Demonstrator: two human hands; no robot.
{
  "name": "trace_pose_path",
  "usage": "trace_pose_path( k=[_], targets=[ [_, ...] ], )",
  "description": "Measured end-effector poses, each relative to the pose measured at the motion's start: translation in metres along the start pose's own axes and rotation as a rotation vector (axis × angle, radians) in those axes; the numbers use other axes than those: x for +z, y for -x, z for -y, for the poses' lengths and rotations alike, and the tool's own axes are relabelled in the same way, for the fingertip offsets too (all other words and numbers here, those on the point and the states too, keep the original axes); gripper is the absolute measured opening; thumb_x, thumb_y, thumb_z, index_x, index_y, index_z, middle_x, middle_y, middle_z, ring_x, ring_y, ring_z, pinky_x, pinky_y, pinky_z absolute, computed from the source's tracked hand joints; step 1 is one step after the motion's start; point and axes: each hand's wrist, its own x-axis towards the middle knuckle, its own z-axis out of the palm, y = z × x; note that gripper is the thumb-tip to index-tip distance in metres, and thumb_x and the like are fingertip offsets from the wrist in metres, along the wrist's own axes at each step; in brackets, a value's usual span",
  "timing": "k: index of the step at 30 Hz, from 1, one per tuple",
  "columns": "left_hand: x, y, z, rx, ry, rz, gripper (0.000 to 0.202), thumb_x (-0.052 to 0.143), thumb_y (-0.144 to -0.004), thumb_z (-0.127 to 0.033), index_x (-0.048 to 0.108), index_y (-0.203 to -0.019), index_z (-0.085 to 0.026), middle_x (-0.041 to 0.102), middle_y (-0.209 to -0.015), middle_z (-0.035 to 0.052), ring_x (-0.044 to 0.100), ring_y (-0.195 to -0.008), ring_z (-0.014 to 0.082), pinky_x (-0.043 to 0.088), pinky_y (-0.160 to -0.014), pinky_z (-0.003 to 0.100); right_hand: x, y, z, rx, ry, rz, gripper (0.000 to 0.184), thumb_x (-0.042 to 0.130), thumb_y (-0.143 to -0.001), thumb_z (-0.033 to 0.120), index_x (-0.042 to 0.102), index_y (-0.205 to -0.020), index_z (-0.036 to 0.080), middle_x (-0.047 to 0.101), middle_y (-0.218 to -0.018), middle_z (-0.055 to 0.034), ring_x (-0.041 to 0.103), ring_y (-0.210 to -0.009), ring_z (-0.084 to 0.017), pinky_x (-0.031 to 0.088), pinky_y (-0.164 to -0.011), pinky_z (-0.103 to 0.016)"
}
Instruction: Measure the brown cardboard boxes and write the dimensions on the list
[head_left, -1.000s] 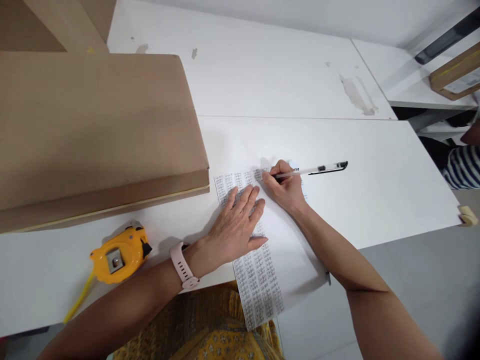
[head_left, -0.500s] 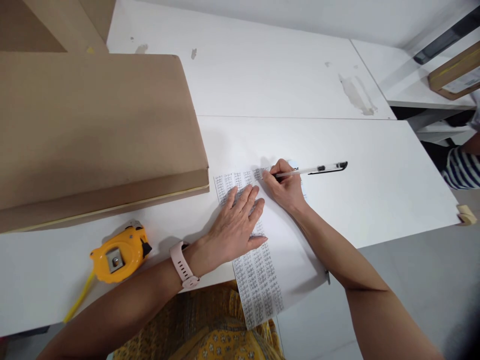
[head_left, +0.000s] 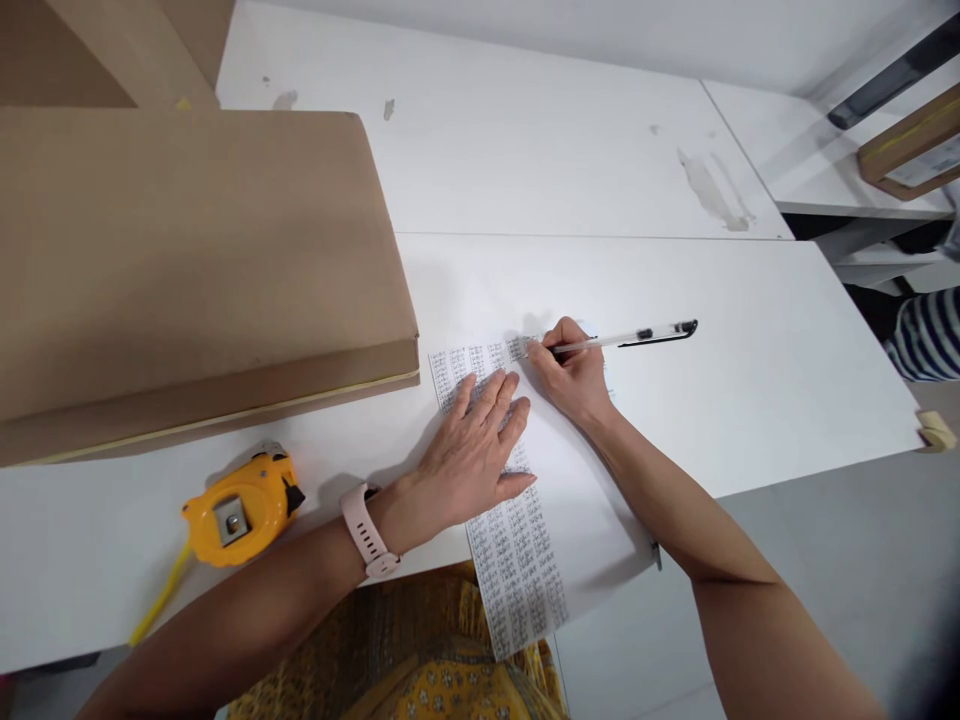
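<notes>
A white sheet of paper (head_left: 571,510) covered in columns of small handwriting lies on the white table (head_left: 750,380) and hangs over its near edge. My left hand (head_left: 472,455) lies flat on the written columns, fingers stretched out, with a pink watch on the wrist. My right hand (head_left: 574,375) is closed around a clear pen with a black cap (head_left: 637,338). The pen's tip touches the top of the sheet, and its capped end points right.
A large flat cardboard box (head_left: 187,260) fills the table's left half. A yellow tape measure (head_left: 240,508) with its tape trailing out sits near the front edge. Another person's striped sleeve (head_left: 930,335) shows at the right edge, beside a further white table with a box.
Almost nothing moved. The pen tip shifted very slightly at the top of the sheet, and the striped sleeve at the right drew a little further out of view.
</notes>
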Motion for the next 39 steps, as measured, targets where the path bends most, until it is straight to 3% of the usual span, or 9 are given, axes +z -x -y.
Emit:
trace_pose_path(
  k=[39],
  targets=[
    [-0.0011, 0.0002, 0.0005, 0.000, 0.006, 0.003, 0.081, 0.049, -0.095, -0.064, 0.042, -0.149, -0.004, 0.029, -0.163, 0.0261, 0.024, -0.153, 0.0385, 0.019, -0.122, 0.059, -0.0013, -0.0011, 0.0009, 0.017, 0.010, -0.024, 0.027, 0.065, -0.078, 0.019, 0.041, -0.065, 0.023, 0.041, -0.058, 0.0061, 0.035, -0.056, -0.010, 0.028, -0.052, -0.029]
  ],
)
